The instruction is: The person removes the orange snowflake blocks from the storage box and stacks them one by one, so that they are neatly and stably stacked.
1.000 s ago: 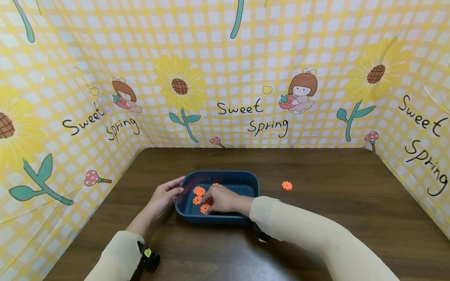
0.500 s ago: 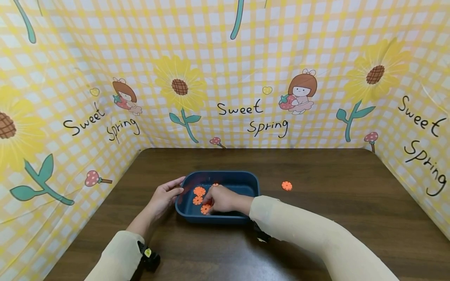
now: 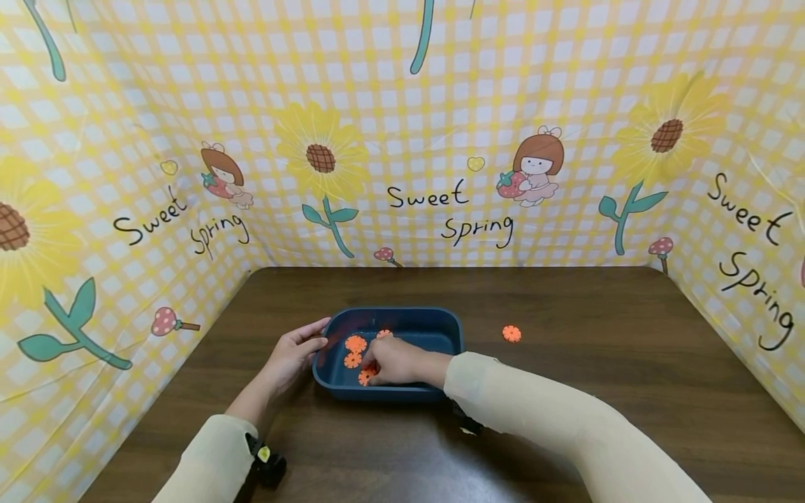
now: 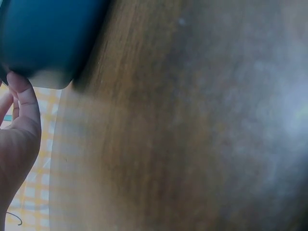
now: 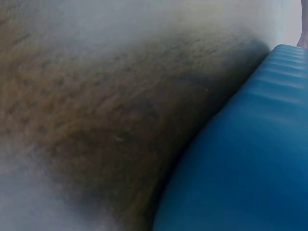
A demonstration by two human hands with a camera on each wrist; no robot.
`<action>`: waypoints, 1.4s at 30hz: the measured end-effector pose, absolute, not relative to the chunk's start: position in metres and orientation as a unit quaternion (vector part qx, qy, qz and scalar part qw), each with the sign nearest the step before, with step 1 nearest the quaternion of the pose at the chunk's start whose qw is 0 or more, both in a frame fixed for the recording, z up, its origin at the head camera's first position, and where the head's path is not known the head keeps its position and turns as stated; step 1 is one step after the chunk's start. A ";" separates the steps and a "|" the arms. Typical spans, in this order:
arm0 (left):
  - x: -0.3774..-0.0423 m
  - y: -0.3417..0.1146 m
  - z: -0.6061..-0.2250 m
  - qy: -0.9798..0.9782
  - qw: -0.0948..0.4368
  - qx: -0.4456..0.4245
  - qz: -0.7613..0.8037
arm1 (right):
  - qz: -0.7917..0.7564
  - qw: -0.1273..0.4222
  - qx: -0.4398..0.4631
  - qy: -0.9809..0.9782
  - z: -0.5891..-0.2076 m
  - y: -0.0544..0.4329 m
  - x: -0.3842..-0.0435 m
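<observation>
A dark blue oblong box (image 3: 402,393) stands on the table. My left hand (image 3: 291,358) holds its left end, thumb at the rim and fingers along the outside; in the left wrist view the thumb of the left hand (image 4: 21,120) touches the box wall (image 4: 48,38). Inside, my right hand (image 3: 399,360) reaches down with curled fingers and pinches an orange notched disc (image 3: 365,378), partly hidden by its fingertips. Several more orange notched discs (image 3: 353,359) lie in the box, and one stays half hidden behind the right hand. The right wrist view shows mostly the box's outer wall (image 5: 240,163).
One loose orange notched disc (image 3: 512,334) lies on the brown wooden table (image 3: 585,314), right of the box. A yellow checked cloth (image 3: 440,91) with printed flowers hangs round the table's back and sides.
The disc at my right fingertips has shifted slightly toward the near wall of the box. A little more of the disc behind the right hand shows. The left hand stays in place.
</observation>
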State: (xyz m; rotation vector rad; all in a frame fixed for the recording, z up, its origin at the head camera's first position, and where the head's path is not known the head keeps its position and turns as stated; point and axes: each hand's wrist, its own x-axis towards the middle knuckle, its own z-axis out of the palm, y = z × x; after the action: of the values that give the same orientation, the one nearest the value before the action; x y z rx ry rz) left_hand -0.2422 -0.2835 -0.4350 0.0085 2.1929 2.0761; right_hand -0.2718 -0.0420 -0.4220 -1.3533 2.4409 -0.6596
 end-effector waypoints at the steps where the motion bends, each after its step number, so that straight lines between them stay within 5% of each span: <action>1: -0.242 -0.283 -0.435 0.725 0.061 0.002 0.686 | -0.224 0.134 -0.471 0.842 -0.422 -0.042 -0.272; 21: -0.239 -0.284 -0.433 0.729 0.064 -0.007 0.682 | -0.273 0.175 -0.454 0.830 -0.423 -0.039 -0.277; 42: -0.243 -0.284 -0.434 0.727 0.062 -0.005 0.684 | -0.363 0.157 -0.413 0.821 -0.403 -0.012 -0.282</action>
State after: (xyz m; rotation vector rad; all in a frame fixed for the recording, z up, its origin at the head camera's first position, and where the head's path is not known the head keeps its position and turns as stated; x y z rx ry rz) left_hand -0.2426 -0.2837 -0.4341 -0.0137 2.1980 2.0667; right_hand -0.2825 -0.0124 -0.4035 -1.1811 2.3489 -1.0381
